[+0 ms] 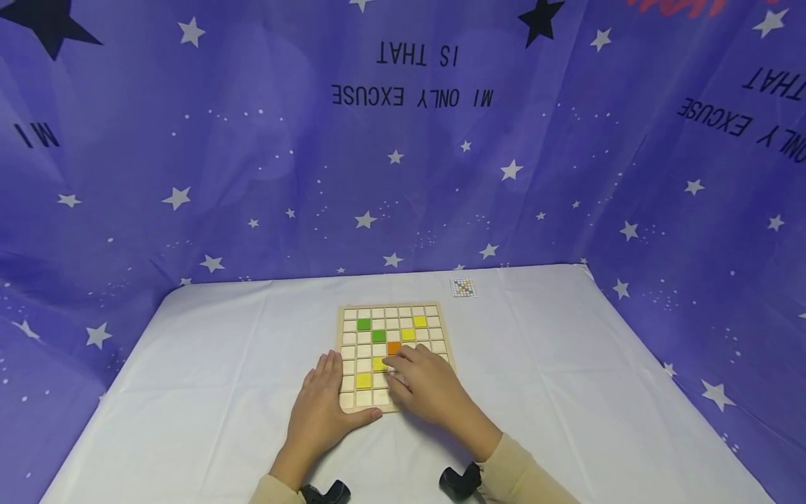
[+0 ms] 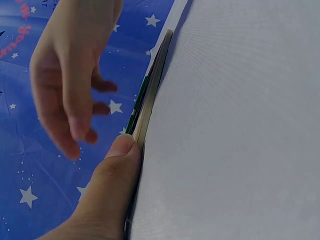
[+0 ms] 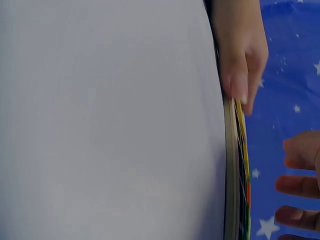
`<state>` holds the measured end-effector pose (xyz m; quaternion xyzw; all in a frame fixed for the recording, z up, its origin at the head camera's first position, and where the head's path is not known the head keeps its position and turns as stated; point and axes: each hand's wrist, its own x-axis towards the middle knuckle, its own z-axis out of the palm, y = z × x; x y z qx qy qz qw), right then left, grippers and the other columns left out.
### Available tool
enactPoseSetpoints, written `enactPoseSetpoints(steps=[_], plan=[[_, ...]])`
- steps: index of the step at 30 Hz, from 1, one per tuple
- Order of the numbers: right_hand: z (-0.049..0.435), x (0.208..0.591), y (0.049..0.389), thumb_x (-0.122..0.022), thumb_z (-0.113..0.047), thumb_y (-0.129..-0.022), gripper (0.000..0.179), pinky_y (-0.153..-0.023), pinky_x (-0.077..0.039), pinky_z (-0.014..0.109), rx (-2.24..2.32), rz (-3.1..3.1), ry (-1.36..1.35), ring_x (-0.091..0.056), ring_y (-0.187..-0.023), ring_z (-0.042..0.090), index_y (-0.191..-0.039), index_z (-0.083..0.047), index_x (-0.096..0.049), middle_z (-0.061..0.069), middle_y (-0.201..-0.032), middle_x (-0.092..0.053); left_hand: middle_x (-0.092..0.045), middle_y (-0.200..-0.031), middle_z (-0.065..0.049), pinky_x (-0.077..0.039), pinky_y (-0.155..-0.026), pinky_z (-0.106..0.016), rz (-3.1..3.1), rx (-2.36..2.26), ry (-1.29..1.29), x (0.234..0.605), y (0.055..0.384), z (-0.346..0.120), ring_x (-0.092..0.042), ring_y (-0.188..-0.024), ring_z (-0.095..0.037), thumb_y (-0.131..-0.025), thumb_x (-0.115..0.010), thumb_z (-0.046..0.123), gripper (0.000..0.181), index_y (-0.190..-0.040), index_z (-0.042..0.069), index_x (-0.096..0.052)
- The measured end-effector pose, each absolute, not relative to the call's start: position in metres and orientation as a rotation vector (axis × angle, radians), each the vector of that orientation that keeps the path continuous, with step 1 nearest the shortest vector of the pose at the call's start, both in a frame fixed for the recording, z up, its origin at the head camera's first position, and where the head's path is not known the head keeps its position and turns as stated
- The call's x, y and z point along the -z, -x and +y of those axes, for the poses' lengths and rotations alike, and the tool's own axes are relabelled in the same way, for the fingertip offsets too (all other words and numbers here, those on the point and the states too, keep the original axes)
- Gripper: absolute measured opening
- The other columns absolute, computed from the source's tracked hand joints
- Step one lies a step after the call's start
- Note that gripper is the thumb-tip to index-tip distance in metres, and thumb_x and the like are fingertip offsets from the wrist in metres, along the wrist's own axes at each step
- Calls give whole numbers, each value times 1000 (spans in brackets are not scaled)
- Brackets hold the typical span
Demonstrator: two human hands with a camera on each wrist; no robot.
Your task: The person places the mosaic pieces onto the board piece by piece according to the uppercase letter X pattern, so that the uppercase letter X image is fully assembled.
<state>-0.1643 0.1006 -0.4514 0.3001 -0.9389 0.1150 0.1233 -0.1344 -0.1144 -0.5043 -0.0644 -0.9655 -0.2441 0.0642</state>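
A wooden grid board (image 1: 342,336) lies flat on the white table, its squares mostly pale. Two green tiles (image 1: 364,324), one orange tile (image 1: 394,347) and several yellow tiles (image 1: 363,381) show on it. My left hand (image 1: 321,407) rests at the board's near left corner, fingers straight along the left side and thumb on the front edge. Over the right part of the board is my right hand (image 1: 431,383), hiding the squares below. In the right wrist view, its fingers (image 3: 297,186) are apart with nothing seen between them.
A small card (image 1: 464,288) with a coloured grid pattern lies beyond the board, near the back edge of the white-covered table (image 1: 208,350). A purple curtain (image 1: 390,175) with stars and lettering stands behind the table and at both sides.
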Motion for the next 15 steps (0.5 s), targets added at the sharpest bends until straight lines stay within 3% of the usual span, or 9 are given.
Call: enactPoseSetpoints(steps=[6, 11, 15], plan=[[132, 450, 168, -62, -39, -96, 36, -84, -57, 37, -375, -2765, -723, -64, -103, 18, -127, -22, -68, -5, -116, -69, -20, -163, -22, -20, -124, -54, -2899, 700, 201, 507, 134, -114, -17, -153, -39, -64, -64, 88, 134, -155, -2, -25], [158, 448, 169, -63, -45, -94, 44, -86, -54, 45, -363, -2758, -593, -64, -106, 24, -130, -20, -65, 0, -123, -67, -18, -164, -23, -15, -123, -62, -2849, 627, 193, 505, 132, -112, -7, -153, -47, -71, -61, 84, 114, -158, 18, -26], [174, 446, 167, -59, -58, -92, 58, -100, -47, 55, -320, -2788, -490, -57, -123, 30, -140, -23, -58, 1, -143, -57, -17, -165, -19, -8, -117, -74, -2818, 563, 136, 498, 131, -109, -3, -152, -49, -79, -55, 81, 97, -158, 33, -25]])
